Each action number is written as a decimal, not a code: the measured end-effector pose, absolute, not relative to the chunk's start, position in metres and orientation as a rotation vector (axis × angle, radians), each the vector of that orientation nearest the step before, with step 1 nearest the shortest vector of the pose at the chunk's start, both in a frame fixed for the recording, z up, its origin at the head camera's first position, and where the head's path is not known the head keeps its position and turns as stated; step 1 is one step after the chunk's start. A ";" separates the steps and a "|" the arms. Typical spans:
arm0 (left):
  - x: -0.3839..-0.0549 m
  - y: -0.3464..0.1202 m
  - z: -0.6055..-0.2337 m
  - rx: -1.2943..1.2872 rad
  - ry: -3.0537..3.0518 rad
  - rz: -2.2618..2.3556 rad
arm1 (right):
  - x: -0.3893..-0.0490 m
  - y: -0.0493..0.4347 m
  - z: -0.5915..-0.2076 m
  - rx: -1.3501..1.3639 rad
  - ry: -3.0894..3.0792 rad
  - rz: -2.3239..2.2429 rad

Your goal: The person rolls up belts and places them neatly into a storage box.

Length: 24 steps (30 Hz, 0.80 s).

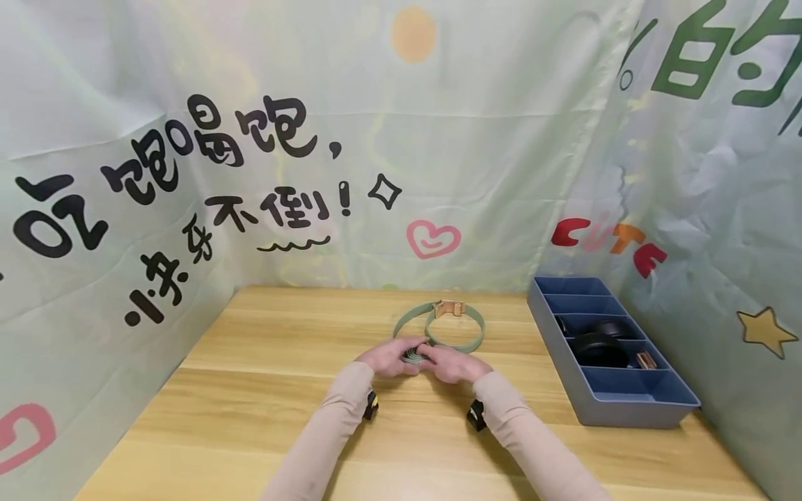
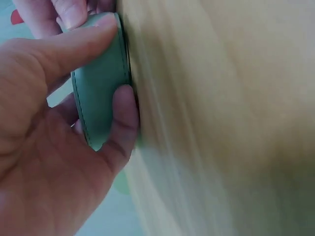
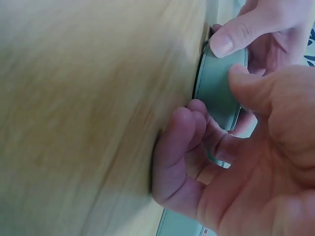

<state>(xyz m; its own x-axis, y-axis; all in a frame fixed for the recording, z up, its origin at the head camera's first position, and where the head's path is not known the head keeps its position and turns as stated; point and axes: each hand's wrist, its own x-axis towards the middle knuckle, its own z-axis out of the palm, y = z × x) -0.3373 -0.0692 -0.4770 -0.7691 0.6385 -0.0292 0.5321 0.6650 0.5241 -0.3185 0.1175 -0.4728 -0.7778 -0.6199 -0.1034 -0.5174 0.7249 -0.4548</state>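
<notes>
A green belt (image 1: 475,341) with stitched edges lies on the wooden table, partly wound into a tight coil (image 1: 414,356). My left hand (image 1: 391,357) grips the coil from the left, thumb and fingers around it. From the other side my right hand (image 1: 454,363) holds the coil with curled fingers. Both thumbs press the outer face of the coiled strap (image 2: 101,88) in the left wrist view. The loose part of the belt loops away behind the hands, ending in a rose-gold buckle (image 1: 450,307). Fingers hide part of the coil.
To the right stands a blue-grey divided box (image 1: 633,412). One compartment holds black rolled items (image 1: 598,349) and a small copper-coloured piece (image 1: 646,360). Printed cloth walls (image 1: 489,174) enclose the table (image 1: 250,410) at the back and sides.
</notes>
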 end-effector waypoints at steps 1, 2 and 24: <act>-0.337 -0.069 -0.477 0.946 2.642 0.768 | -0.318 0.118 -0.473 -0.903 2.680 -0.601; -0.336 -0.069 -0.477 0.932 2.626 0.794 | -0.318 0.119 -0.473 -0.909 2.679 -0.605; -0.347 -0.075 -0.477 0.889 2.744 0.733 | -0.317 0.115 -0.476 -0.874 2.724 -0.609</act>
<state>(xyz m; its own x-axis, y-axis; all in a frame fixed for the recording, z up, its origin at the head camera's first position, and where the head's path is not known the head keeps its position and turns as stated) -0.3470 -0.0753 -0.4774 -0.8092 0.5875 -0.0055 0.5065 0.7024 0.5001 -0.3167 0.1153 -0.4755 -0.8001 -0.5949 -0.0770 -0.5056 0.7378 -0.4474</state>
